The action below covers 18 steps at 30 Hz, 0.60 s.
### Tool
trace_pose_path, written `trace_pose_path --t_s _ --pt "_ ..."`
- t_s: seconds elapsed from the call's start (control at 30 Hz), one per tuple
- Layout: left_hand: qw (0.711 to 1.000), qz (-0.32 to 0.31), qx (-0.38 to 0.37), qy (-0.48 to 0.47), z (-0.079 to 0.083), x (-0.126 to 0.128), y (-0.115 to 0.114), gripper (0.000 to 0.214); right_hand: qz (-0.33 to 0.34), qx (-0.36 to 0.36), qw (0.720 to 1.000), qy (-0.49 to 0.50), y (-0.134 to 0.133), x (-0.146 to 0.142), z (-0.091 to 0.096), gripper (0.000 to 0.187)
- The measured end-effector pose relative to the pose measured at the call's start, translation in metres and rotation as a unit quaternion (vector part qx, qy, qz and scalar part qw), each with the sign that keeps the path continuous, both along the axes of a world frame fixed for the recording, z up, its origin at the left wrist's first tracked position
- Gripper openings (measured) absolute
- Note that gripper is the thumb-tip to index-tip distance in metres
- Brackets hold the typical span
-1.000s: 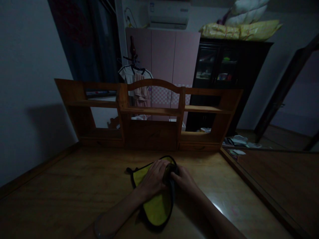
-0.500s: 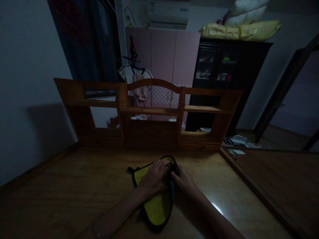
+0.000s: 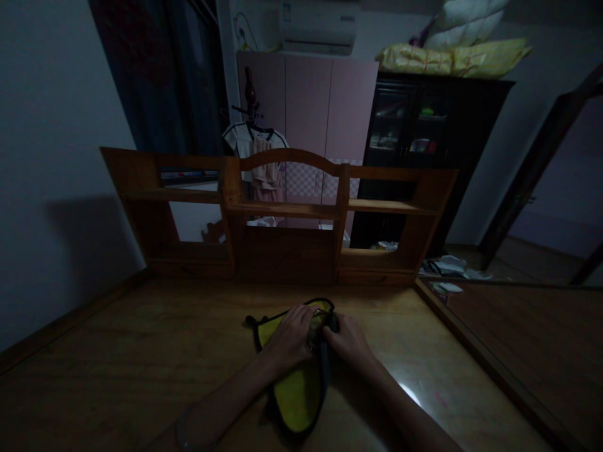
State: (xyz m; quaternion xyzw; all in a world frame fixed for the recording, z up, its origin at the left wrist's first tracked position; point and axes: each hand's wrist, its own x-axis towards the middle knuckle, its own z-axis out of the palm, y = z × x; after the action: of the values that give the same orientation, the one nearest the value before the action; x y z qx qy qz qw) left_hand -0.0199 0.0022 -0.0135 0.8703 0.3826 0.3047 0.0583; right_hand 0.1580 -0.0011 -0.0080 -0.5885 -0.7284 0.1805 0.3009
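Observation:
A yellow cloth with a dark border lies on the wooden desk in front of me. My left hand rests on top of the cloth, fingers curled over its far end. My right hand grips the cloth's right edge, fingers closed on the dark border. The two hands meet at a small bunched part of the cloth; whether anything is wrapped inside is hidden.
A wooden shelf unit stands along the desk's back edge. Behind it are a pink wardrobe, hanging clothes and a dark glass cabinet. A raised wooden edge borders the desk on the right.
Both hands and the cloth have shifted slightly to the right and a little away from me. The grip looks the same.

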Motion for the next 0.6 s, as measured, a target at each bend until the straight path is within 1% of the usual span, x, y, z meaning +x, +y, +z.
trace_pose_path --t_s 0.17,0.27,0.43,0.6 --pt "1.000 0.003 -0.008 0.017 -0.005 -0.001 0.002 0.071 -0.030 -0.014 0.998 -0.052 -0.002 -0.001 0.005 0.027" --pt "1.000 0.008 -0.013 0.023 -0.007 -0.002 0.004 0.074 -0.039 -0.018 0.997 -0.067 -0.003 -0.002 0.006 0.030" --pt "0.999 0.015 -0.021 0.031 -0.010 -0.003 0.006 0.075 -0.038 -0.015 0.997 -0.065 -0.004 -0.003 0.006 0.033" --pt "0.999 0.014 -0.033 0.024 -0.013 -0.003 0.006 0.076 -0.067 -0.019 0.997 -0.038 -0.005 -0.003 0.003 0.037"
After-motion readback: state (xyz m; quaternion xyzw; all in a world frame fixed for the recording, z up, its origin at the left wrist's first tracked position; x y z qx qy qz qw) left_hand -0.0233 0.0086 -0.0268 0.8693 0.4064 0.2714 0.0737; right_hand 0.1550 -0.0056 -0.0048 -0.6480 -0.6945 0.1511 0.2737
